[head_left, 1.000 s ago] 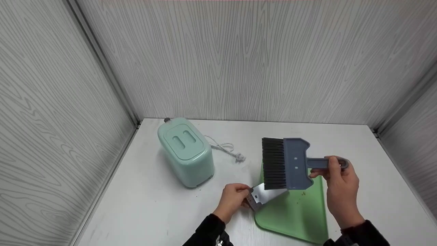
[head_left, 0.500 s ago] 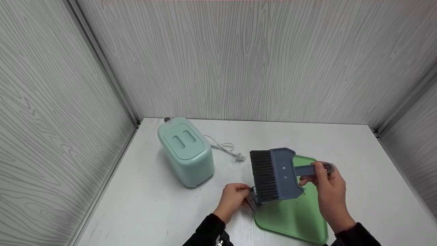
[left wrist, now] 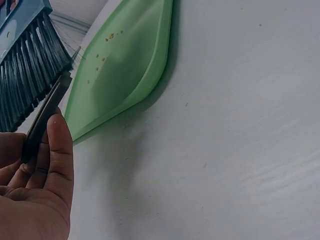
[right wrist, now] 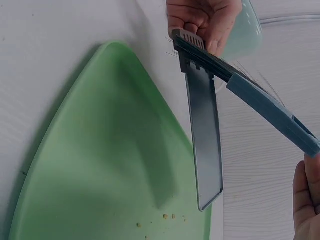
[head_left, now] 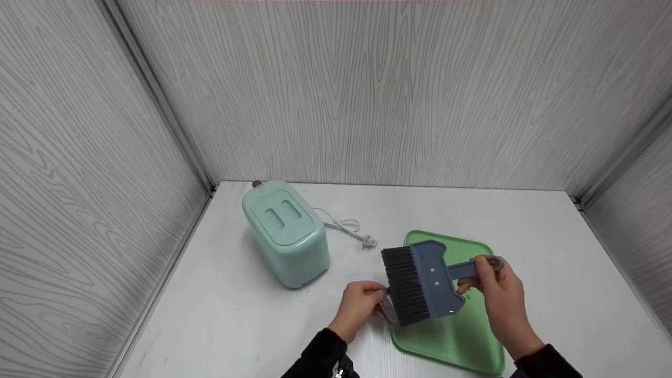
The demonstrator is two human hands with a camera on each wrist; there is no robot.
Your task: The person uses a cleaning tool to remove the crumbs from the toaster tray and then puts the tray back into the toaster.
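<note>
Above the left edge of a green tray [head_left: 462, 338], my left hand [head_left: 358, 305] pinches the grey slotted end of a thin metal crumb tray [right wrist: 205, 130]. The crumb tray's flat metal part reaches out over the green tray in the right wrist view; in the head view the brush hides most of it. My right hand [head_left: 501, 304] grips the handle of a blue-grey brush [head_left: 433, 278]. Its black bristles [left wrist: 35, 65] lie across the crumb tray's grey end, close to the left fingers. Small yellowish crumbs [right wrist: 166, 216] are scattered in the green tray.
A mint-green toaster [head_left: 286, 231] with a covered top stands left of the hands on the white table [head_left: 220, 320]. Behind it lies a bundled white cord with its plug [head_left: 369, 241]. Pale wood-grain panels [head_left: 367, 94] enclose the table at the back and sides.
My right hand has brought the brush left and down, from over the crumb tray's metal part to its grey end, and tilted it a little. The left hand has stayed in place.
</note>
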